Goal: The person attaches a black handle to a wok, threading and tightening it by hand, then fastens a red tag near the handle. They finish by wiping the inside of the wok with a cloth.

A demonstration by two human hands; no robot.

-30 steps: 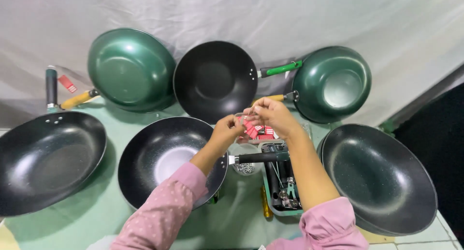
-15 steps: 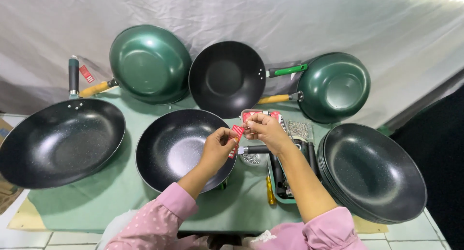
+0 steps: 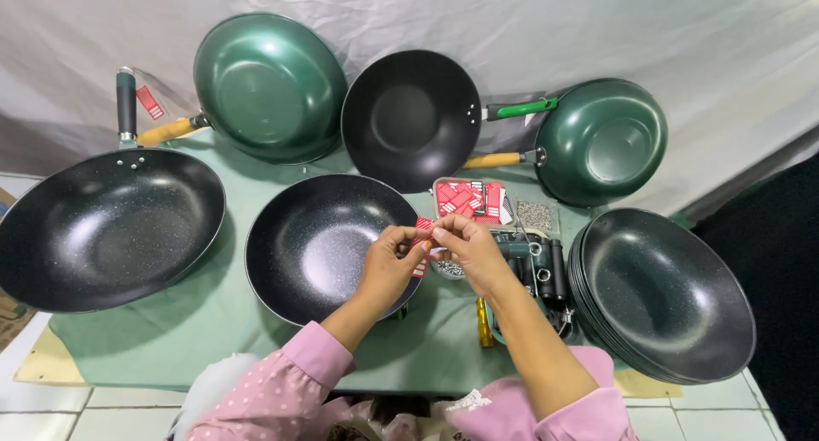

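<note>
Both hands meet above the right rim of the black pan (image 3: 328, 246) on the worktop (image 3: 213, 322). The left hand (image 3: 388, 266) and right hand (image 3: 469, 252) pinch a small red tag (image 3: 423, 225) between their fingertips, possibly with a thin string. Behind them sits a tray of red tags (image 3: 465, 200).

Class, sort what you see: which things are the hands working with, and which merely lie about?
In use: left hand; right hand; small red paper tag; black speckled wok; tray of red tags.

Lying about: green woks; stacked black woks; yellow-handled screwdriver.
</note>
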